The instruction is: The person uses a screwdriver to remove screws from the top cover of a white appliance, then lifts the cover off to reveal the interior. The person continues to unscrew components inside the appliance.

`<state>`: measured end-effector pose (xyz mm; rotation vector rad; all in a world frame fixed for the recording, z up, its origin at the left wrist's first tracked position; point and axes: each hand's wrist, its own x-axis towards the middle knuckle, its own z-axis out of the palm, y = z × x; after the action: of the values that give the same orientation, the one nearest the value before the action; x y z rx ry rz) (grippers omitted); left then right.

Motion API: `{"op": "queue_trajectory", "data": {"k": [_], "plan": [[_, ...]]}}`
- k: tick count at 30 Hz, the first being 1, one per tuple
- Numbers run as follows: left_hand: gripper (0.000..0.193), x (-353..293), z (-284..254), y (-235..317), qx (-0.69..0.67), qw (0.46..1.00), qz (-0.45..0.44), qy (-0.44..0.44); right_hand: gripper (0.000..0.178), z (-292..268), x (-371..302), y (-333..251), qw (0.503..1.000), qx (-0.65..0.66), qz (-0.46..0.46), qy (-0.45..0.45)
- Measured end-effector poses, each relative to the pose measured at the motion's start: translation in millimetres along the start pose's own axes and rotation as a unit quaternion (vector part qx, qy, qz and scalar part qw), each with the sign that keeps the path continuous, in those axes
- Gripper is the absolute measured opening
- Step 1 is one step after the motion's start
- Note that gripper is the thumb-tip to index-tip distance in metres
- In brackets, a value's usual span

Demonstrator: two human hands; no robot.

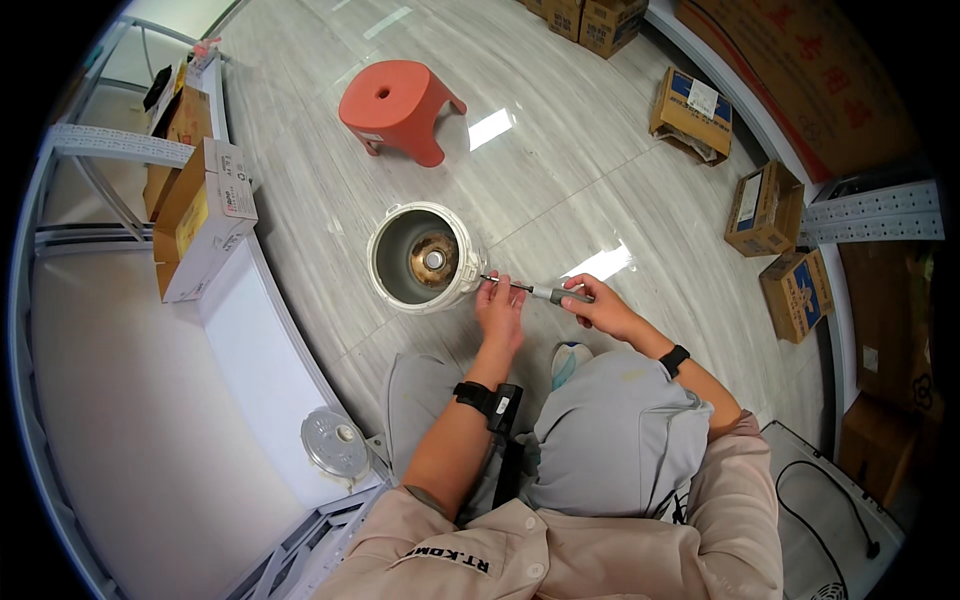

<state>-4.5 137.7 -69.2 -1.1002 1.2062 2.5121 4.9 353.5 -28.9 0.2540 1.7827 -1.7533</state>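
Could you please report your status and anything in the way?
Right hand gripping screwdriver; left hand at its shaft. Rice cooker body open on floor, screwdriver tip at its side. Red stool beyond, not in the way.

I've got pale grey wood-grain floor across most of my view, thin joint lines showing. Bright light reflection upper middle, another right of centre. Red plastic stool upright, upper middle. Left side: I see a metal rack with a perforated grey bar, broad white shelf board, open carton at its edge. Right side: second perforated rack, small brown cartons beside it, big brown cardboard box upper right.
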Motion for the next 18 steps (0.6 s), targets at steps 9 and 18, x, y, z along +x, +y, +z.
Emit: {"op": "queue_trajectory", "data": {"k": [9,18], "plan": [[0.036,-5.9,8.8,6.2,0.003,1.0,0.005,0.023,0.031,-12.4,2.3,4.9,0.996,-0.026,0.049,-0.069],[0.027,0.6,5.8,17.3,-0.056,0.996,-0.019,0.064,0.04,-11.8,2.4,10.1,0.995,-0.092,-0.029,-0.027]]}}
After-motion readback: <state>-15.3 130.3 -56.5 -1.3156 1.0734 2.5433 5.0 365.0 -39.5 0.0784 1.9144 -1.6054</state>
